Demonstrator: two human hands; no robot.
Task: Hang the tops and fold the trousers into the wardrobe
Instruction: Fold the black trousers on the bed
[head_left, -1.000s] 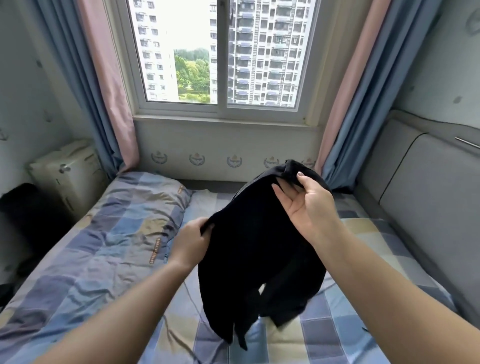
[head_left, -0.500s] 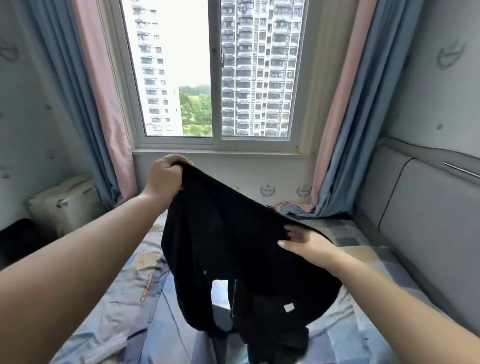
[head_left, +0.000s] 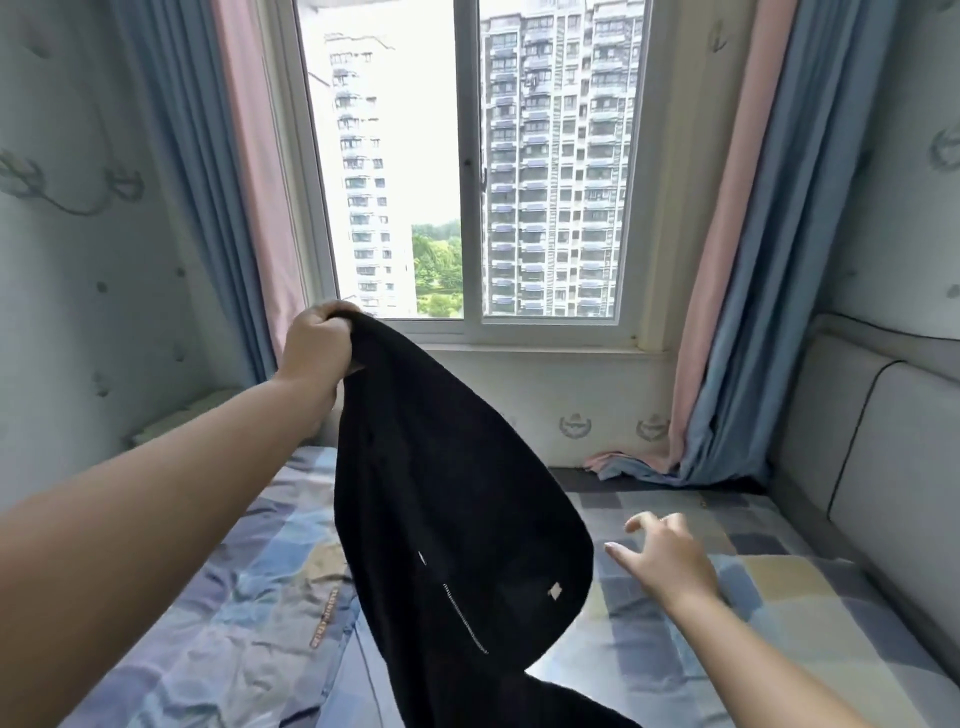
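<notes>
Above the bed (head_left: 779, 587), in front of the window (head_left: 467, 171): a black garment (head_left: 457, 519) is held up by one bunched edge in the left hand (head_left: 317, 345), whose fingers are curled tight round the cloth. The rest hangs free, and the lower end runs out of the bottom of the frame. A zip line and a small pale tag are seen on the hanging face.

The right hand (head_left: 670, 558) is apart from the garment, just to its right, fingers spread and loosely bent, nothing held.

Whether the garment is a top or trousers cannot be told from here; the zip gives no sure answer. No wardrobe and no hanger are in view.

Risks, as judged:
- The whole weight is carried by a single bunched grip. A slip there would drop the garment in a heap on the patterned quilt (head_left: 249, 597), and it would have to be sorted out again.
- With only one edge held, the cloth may twist or stay inside out; a waistband or shoulder line could be mistaken, and the wrong treatment chosen.
- If the free hand is brought in blind, a loose fold rather than a matching corner may be caught, giving a crooked fold.
- The zip could snag on the fabric while it swings.
</notes>
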